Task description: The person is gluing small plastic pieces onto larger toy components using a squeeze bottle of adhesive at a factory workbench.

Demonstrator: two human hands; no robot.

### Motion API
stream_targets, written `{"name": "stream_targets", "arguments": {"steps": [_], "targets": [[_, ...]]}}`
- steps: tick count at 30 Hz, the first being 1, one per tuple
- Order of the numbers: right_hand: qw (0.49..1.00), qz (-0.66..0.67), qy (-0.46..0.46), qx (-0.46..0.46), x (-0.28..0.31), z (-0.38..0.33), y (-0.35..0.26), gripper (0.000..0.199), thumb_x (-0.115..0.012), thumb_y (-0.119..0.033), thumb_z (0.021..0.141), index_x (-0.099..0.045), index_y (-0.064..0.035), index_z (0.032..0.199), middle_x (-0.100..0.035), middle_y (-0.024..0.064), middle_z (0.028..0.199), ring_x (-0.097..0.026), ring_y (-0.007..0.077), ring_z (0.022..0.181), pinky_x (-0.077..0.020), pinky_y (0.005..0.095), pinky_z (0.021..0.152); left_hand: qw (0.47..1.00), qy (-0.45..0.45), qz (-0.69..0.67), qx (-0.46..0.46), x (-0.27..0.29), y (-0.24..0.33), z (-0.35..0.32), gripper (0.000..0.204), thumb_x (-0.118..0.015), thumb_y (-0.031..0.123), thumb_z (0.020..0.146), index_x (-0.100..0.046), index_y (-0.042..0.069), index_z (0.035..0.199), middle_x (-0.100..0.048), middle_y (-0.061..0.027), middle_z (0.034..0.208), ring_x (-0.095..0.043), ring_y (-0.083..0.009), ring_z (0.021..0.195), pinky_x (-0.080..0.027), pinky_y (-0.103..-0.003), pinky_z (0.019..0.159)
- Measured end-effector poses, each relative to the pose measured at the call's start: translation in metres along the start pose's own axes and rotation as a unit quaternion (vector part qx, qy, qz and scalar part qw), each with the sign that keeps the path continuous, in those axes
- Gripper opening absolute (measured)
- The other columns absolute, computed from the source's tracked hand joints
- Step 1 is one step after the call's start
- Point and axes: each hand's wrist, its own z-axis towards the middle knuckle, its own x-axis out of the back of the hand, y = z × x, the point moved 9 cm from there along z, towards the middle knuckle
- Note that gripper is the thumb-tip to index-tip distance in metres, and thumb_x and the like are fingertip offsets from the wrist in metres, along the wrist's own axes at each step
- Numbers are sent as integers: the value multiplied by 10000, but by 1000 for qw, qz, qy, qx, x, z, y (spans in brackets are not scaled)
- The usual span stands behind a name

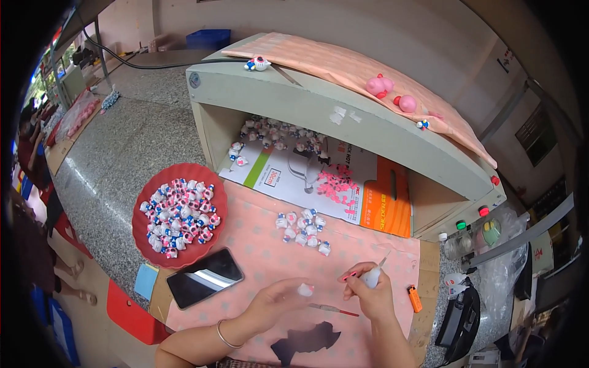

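Left hand (279, 302) is holding a small white piece (305, 290) with a touch of pink, fingers closing around it, little gap. Right hand (370, 291) is gripping a white squeeze bottle (370, 278), fingers wrapping around it, thin nozzle pointing to 1 o'clock; thumb and index are nearly meeting, cannot tell if anything is sitting between them. Both hands are hovering over a pink patterned cloth (264, 260), white piece at 9 o'clock from the bottle.

Clock centred between the hands: red-tipped brush (334, 310) is lying at 6, dark scrap (305, 343) at 6 to 7, dark-screened phone (205, 278) at 9. Red scalloped bowl (141, 240) is sitting at 10, holding many white, blue and pink figurines (181, 214). Small figurine cluster (304, 230) is standing or lying on the cloth toward 11. Pale open-fronted box (245, 92) is spanning 12, with pink pieces (337, 184) lying inside on printed cardboard (285, 172). Orange lighter (415, 299) is lying at 3; black pouch (461, 322) is resting farther out, 3 to 4.
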Motion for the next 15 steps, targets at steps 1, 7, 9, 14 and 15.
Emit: {"name": "stream_targets", "arguments": {"steps": [1,7,9,14,15], "targets": [[1000,2,1,-3,0,-7,8,124,-540,8,761,-504,22,878,-583,110,722,-543,134,516,-472,253,459,1000,1,1,3,0,-5,0,350,-560,39,807,-481,30,1148,-542,-67,1068,-539,-144,957,-455,-271,823],[1000,25,2,-5,-1,-38,17,62,-552,9,781,-535,42,832,-569,98,706,-557,138,563,-490,258,492,999,0,24,-28,-10,-8,4,365,-553,37,812,-464,36,1166,-542,-68,1062,-547,-144,944,-461,-258,806],[999,52,8,-6,-11,-47,11,66,-554,19,778,-532,43,835,-567,100,702,-556,135,564,-489,260,490,999,2,37,-25,-14,-7,2,360,-553,38,813,-470,41,1164,-546,-59,1054,-550,-135,930,-464,-249,790],[997,63,9,-35,-15,-45,22,68,-557,38,772,-522,42,831,-563,102,698,-554,129,566,-473,246,478,995,11,91,-42,-18,-3,1,358,-544,25,815,-473,44,1166,-564,-50,1010,-539,-101,887,-457,-226,757],[999,29,-15,-39,-17,-43,25,100,-588,-13,768,-538,6,852,-571,66,700,-547,97,570,-461,225,486,993,9,106,-54,-18,-2,2,346,-552,49,818,-484,44,1158,-556,-47,1030,-541,-112,919,-459,-236,786]]}}
